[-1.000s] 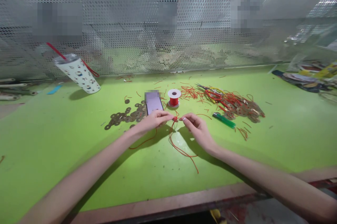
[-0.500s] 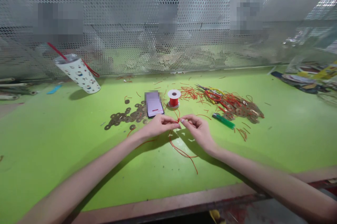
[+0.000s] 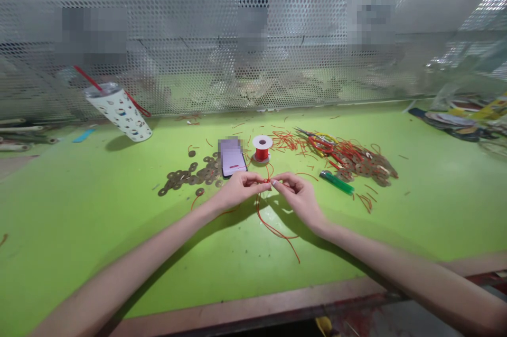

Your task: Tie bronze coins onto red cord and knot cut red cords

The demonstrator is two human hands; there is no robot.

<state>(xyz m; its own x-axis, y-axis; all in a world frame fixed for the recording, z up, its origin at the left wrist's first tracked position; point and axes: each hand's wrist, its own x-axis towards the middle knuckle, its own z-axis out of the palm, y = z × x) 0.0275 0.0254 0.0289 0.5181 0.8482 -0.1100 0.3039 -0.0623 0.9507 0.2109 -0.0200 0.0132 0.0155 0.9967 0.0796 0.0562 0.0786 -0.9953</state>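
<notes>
Thin red cord (image 3: 273,228) hangs in a loose loop from between my fingertips down onto the green table (image 3: 190,273). My left hand (image 3: 242,189) pinches the cord between thumb and fingers, where a small knotted part shows. Close beside it, my right hand (image 3: 295,194) pinches the same cord, fingertips almost touching the left ones. Just behind my hands stands a white spool (image 3: 262,142) wound with red cord. A phone (image 3: 233,160) lies by the left fingers. Round holed coins (image 3: 182,177) are scattered left of the phone.
At the right lie a green lighter (image 3: 336,183), scissors (image 3: 319,142), cord scraps (image 3: 285,140) and a heap of coins with red cord (image 3: 364,162). A patterned tumbler (image 3: 121,112) stands back left. A perforated metal screen (image 3: 182,62) rises behind, people blurred beyond it.
Both hands stay nearly in place, still pinching the cord. Their fingertips have shifted slightly, and the hanging loop has swung a little to the right.
</notes>
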